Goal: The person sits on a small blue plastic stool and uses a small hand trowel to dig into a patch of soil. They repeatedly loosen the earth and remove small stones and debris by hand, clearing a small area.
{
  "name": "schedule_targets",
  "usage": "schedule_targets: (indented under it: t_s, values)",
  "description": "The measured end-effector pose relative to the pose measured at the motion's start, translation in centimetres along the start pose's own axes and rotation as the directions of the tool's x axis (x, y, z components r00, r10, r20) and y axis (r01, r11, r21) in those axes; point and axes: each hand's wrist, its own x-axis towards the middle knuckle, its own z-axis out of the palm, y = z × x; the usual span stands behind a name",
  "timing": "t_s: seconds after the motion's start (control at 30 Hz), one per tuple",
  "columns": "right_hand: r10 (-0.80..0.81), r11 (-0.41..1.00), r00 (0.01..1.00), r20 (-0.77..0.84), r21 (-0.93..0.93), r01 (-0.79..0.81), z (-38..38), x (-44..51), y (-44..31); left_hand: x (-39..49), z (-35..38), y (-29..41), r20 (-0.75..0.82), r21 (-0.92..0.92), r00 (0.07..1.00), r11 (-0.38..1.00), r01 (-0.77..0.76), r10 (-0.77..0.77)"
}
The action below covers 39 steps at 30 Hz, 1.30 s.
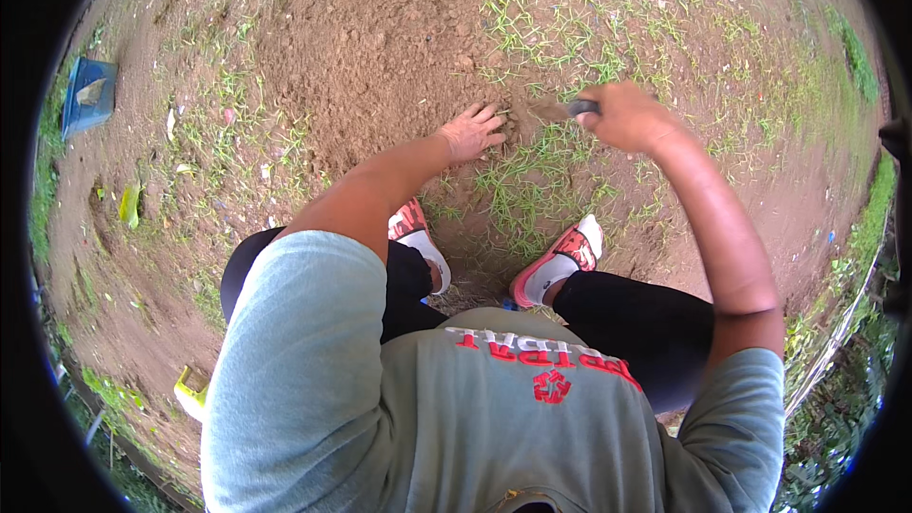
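My left hand (474,134) rests palm down at the edge of a patch of loose brown soil (377,50). Its fingers are spread, and nothing shows in them. To the right, my right hand (630,117) is closed around the black handle (586,107) of a hand tool. The tool's blade (547,110) points left toward my left hand; it is blurred and soil-coloured, so I cannot tell its exact kind. Short green grass (524,174) grows just below both hands, and more grass (541,7) stands above them.
My feet, in red-patterned slides (570,249) over white socks, are planted on either side below the hands. A blue plastic container (89,96) sits at the far left. A yellow-green object (191,393) lies lower left, partly behind my sleeve. Small litter dots the ground.
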Motion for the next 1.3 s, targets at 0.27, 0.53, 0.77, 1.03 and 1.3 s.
schedule_targets:
  t_s: [0.27, 0.53, 0.77, 1.03, 1.3]
  values:
    - [0.173, 0.962, 0.981, -0.091, -0.2, -0.188, 0.6, 2.8, 1.8, 2.4, -5.0, -0.3, 0.25, 0.258, 0.968, 0.965, -0.052, -0.014]
    - [0.213, 0.96, 0.975, -0.069, -0.173, -0.222, 1.3, 2.2, 2.0, 7.7, -5.9, 1.9, 0.54, 0.321, 0.818, 0.947, 0.02, -0.2]
    - [0.282, 0.953, 0.954, -0.104, -0.084, -0.291, 2.5, 2.0, 1.7, 7.6, -5.2, 1.9, 0.632, 0.335, 0.728, 0.941, 0.054, -0.267]
    - [0.262, 0.962, 0.953, -0.15, -0.042, -0.27, 3.1, 0.8, 2.8, 2.1, -6.7, -2.2, 0.494, 0.244, 0.84, 0.963, 0.115, -0.226]
    - [0.288, 0.954, 0.945, -0.152, -0.035, -0.297, 3.7, 0.3, 2.0, -1.8, -12.8, -6.1, 0.393, -0.268, 0.892, 0.9, 0.344, -0.224]
